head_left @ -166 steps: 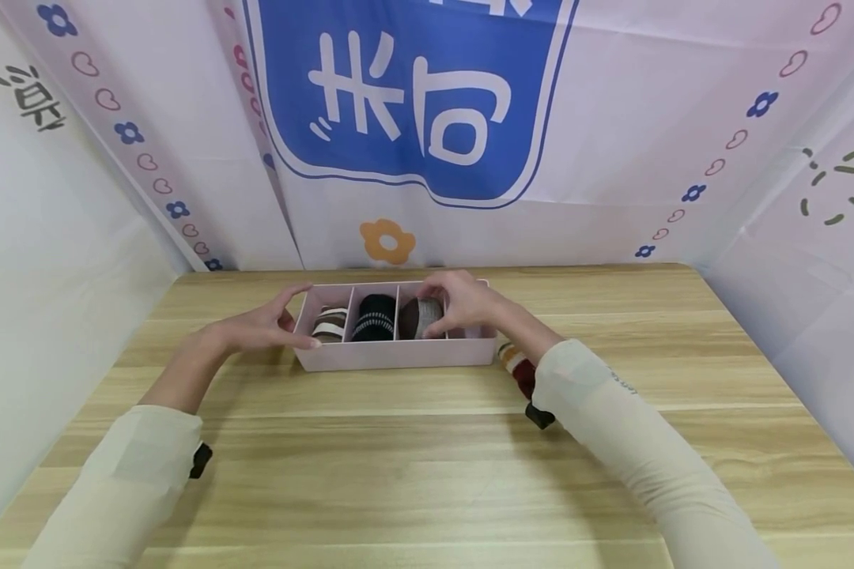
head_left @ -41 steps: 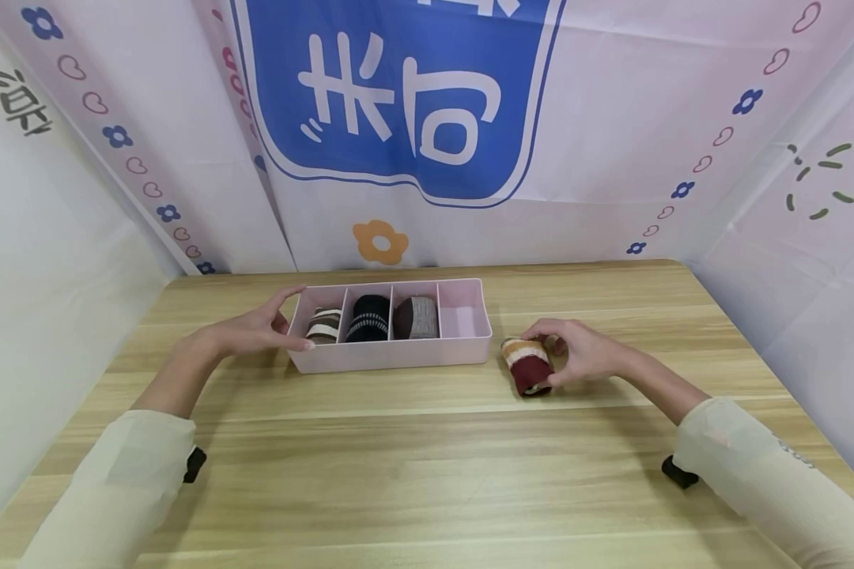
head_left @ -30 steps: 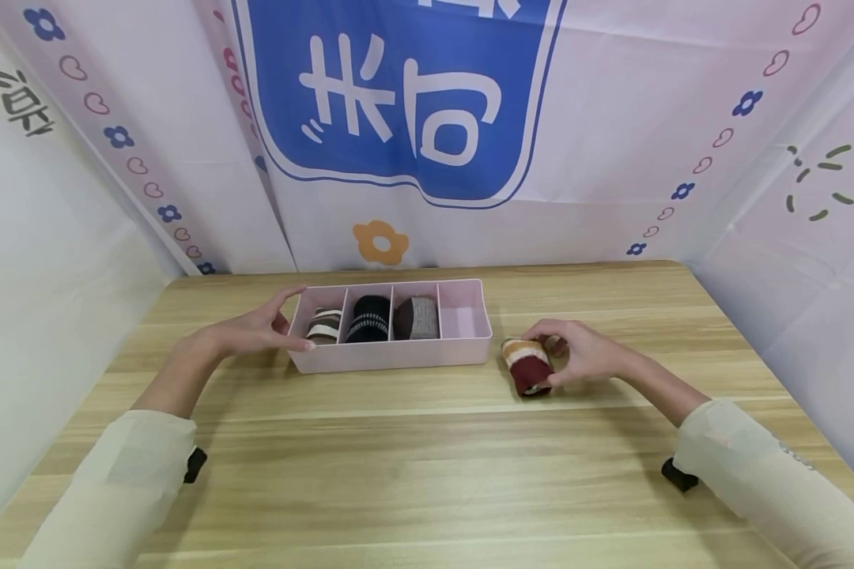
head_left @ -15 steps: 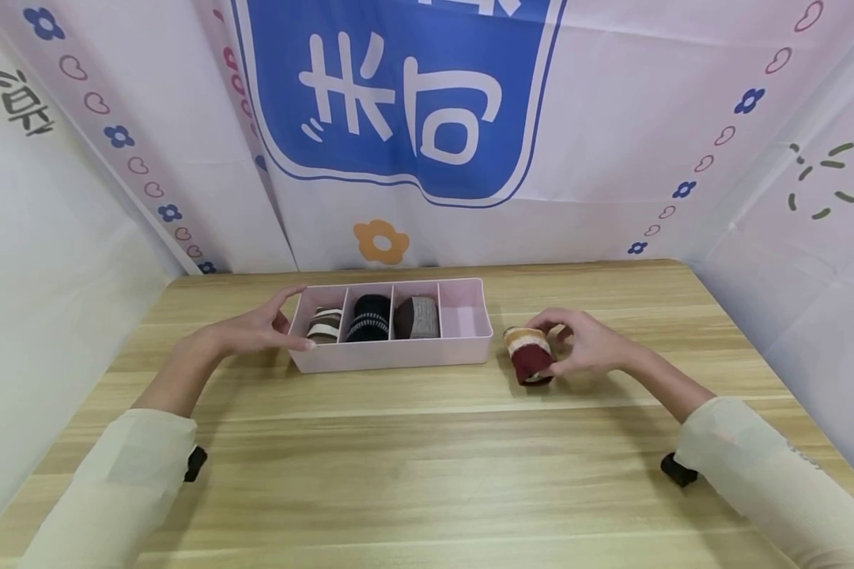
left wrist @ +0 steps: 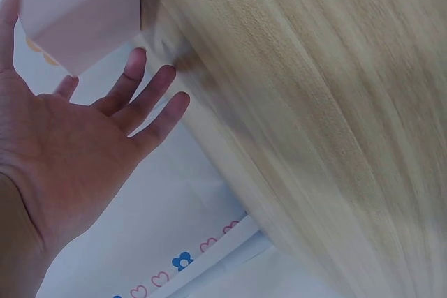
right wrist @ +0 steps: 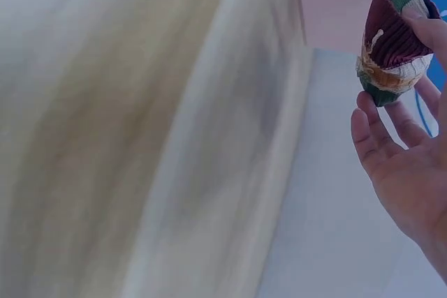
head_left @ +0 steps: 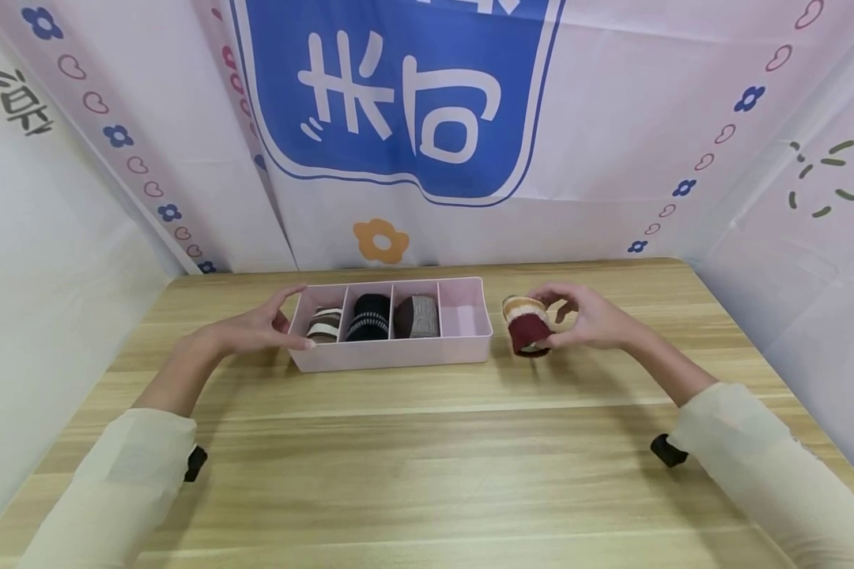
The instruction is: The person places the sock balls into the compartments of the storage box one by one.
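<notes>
Raised just off the table, a rolled sock [head_left: 529, 330] in maroon, cream and mustard is pinched between the thumb and fingers of my right hand [head_left: 592, 320]. The right wrist view shows green patches on this sock [right wrist: 391, 50] too. At the left end of a pale pink divided storage box [head_left: 391, 357], my left hand [head_left: 251, 328] spans the width, thumb at the front rim and a finger at the back corner. Three compartments hold a brown-and-white striped rolled sock [head_left: 324, 325], a black one [head_left: 370, 318] and a brown-grey one [head_left: 417, 318]. The rightmost compartment [head_left: 464, 310] is empty.
The box stands on a wood-grain table [head_left: 398, 474] near its back edge. Behind it hangs a printed white cloth [head_left: 598, 158] with a blue sign, and white cloth walls close off both sides.
Since 5.5 seconds ago my right hand has left the brown-grey sock in the box and gripped the maroon sock; over the last half second it has lifted that sock. The left hand stays put.
</notes>
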